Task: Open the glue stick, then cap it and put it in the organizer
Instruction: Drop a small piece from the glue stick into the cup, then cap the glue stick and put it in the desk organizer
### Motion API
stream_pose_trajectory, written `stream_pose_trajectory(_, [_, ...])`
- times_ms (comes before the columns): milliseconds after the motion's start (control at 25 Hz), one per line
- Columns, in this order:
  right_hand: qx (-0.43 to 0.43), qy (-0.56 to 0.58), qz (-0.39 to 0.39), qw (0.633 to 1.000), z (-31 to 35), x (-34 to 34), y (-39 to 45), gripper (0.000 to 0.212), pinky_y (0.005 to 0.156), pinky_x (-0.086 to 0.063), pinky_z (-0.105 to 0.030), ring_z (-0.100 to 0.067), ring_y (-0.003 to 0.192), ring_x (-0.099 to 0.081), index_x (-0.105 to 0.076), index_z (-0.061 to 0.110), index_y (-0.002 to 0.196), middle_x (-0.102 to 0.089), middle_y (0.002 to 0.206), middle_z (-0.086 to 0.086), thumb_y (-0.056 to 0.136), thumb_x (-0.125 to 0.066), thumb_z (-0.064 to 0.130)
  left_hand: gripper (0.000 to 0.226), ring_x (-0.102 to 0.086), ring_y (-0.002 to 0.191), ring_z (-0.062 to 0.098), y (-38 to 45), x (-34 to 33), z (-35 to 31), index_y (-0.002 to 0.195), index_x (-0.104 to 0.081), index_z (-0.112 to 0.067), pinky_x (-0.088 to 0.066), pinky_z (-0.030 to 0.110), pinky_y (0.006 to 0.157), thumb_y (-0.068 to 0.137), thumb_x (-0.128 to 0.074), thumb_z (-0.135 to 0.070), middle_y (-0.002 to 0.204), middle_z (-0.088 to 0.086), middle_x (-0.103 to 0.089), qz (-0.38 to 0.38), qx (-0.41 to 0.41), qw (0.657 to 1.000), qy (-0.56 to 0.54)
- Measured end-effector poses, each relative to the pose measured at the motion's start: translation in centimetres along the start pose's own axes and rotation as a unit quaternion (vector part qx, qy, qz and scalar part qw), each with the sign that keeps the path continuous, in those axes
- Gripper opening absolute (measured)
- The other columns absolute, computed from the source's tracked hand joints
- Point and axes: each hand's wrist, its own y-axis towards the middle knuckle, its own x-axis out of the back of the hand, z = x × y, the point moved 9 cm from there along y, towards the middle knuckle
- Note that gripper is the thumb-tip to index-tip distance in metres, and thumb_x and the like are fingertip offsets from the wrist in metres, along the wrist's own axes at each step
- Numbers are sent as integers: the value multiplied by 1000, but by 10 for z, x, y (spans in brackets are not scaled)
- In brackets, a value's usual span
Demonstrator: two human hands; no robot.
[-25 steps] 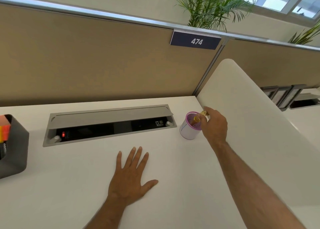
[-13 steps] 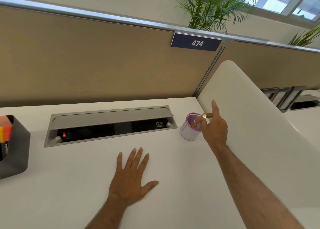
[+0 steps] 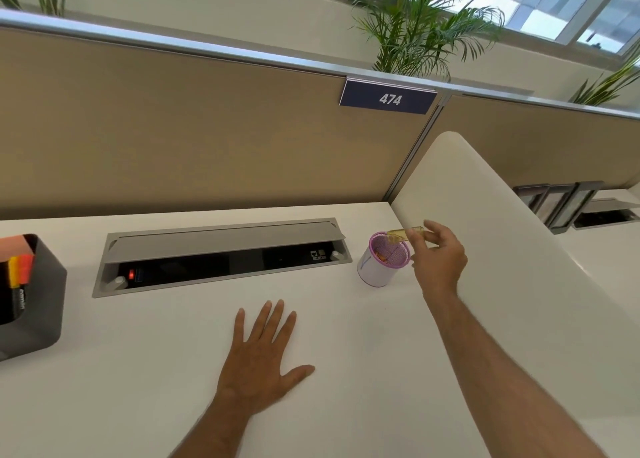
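Observation:
The glue stick [image 3: 401, 234] is a small yellowish tube, blurred, lying nearly level just above the far rim of the organizer [image 3: 375, 274]. The organizer is a white round cup with a purple mesh rim, standing on the white desk at the right. My right hand [image 3: 438, 260] hovers beside the cup and pinches the stick's right end with thumb and fingertips. Something orange lies inside the cup. My left hand [image 3: 263, 357] rests flat on the desk with fingers spread, holding nothing.
A grey cable tray [image 3: 221, 246] with its lid raised is set into the desk behind my left hand. A dark grey box [image 3: 38, 305] with orange notes stands at the left edge. A white curved divider [image 3: 491, 235] rises right of the cup.
My right hand has lifted slightly and turned. The glue stick, earlier pointing down into the cup, now lies sideways over the rim. My left hand has not moved.

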Motion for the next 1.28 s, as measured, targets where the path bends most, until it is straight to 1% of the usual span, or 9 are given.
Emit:
stream_pose_trajectory(120, [-142, 190, 49, 970, -5, -10, -17, 33, 45, -52, -25, -15, 54, -59, -71, 7, 110, -72, 86, -8, 83, -80, 23, 96, -2, 149, 28, 0, 6, 0, 153, -14, -21, 4, 59, 114, 82, -24, -85, 163, 6, -11, 2, 13, 1000, -17])
stream_pose_trajectory(200, [-252, 277, 97, 922, -4, -25, -46, 26, 39, -44, -19, -9, 47, -49, -75, 8, 101, -71, 75, -5, 84, -79, 26, 101, 9, 149, 21, 3, 14, -3, 154, -4, -24, 12, 53, 117, 78, -27, -87, 164, 0, -2, 7, 34, 996, -77])
stream_pose_trajectory(320, [-386, 354, 196, 829, 6, -53, -109, 18, 37, -40, -17, -8, 47, -43, -78, 14, 90, -76, 74, -3, 83, -78, 30, 98, -14, 147, 13, 5, 49, -7, 151, -21, -31, -15, 39, 120, 72, -49, -82, 160, -8, -23, -60, 98, 944, -310])
stream_pose_trajectory(400, [-427, 369, 256, 785, 16, -67, -152, 20, 37, -40, -16, -8, 43, -43, -79, 14, 85, -76, 78, -5, 83, -78, 34, 86, -34, 133, 6, 3, 77, -8, 143, -35, -38, -34, 28, 105, 70, -63, -74, 146, -14, -40, -133, 121, 887, -426])
stream_pose_trajectory(640, [-458, 365, 370, 721, 46, -84, -251, 35, 40, -41, -20, -7, 47, -49, -81, 10, 91, -70, 74, -2, 77, -82, 42, 42, -60, 113, 3, -36, 141, -3, 116, -59, -50, -49, 18, 90, 81, -76, -33, 116, -27, -67, -259, 69, 817, -511])
stream_pose_trajectory(880, [-412, 319, 441, 730, 70, -86, -310, 46, 53, -51, -24, -11, 58, -56, -80, 12, 99, -74, 76, 0, 75, -80, 51, 28, -68, 98, 5, -106, 173, 20, 105, -68, -47, -50, 11, 81, 80, -74, -35, 104, -28, -72, -322, 56, 823, -466])
stream_pose_trajectory(1000, [-366, 240, 454, 776, 69, -81, -335, 42, 62, -56, -29, -19, 74, -65, -79, 16, 102, -80, 95, -2, 88, -67, 53, 31, -67, 98, -2, -136, 179, 36, 105, -64, -51, -48, 6, 79, 79, -74, -37, 104, -40, -67, -334, 82, 831, -437])
stream_pose_trajectory(1160, [-107, 4, 492, 864, 73, -80, -372, 38, 72, -61, -28, -16, 86, -70, -68, 25, 116, -71, 112, 2, 85, -73, 46, 34, -66, 95, -6, -171, 183, 60, 111, -65, -40, -51, 6, 79, 78, -74, -40, 96, -42, -65, -342, 115, 840, -405])
stream_pose_trajectory(1280, [61, -149, 586, 794, 67, -95, -421, 61, 88, -51, -22, -10, 99, -63, -58, 36, 129, -59, 126, 11, 74, -80, 52, 41, -67, 92, -4, -194, 184, 77, 114, -69, -26, -53, 9, 79, 76, -76, -41, 100, -29, -67, -351, 135, 841, -388])
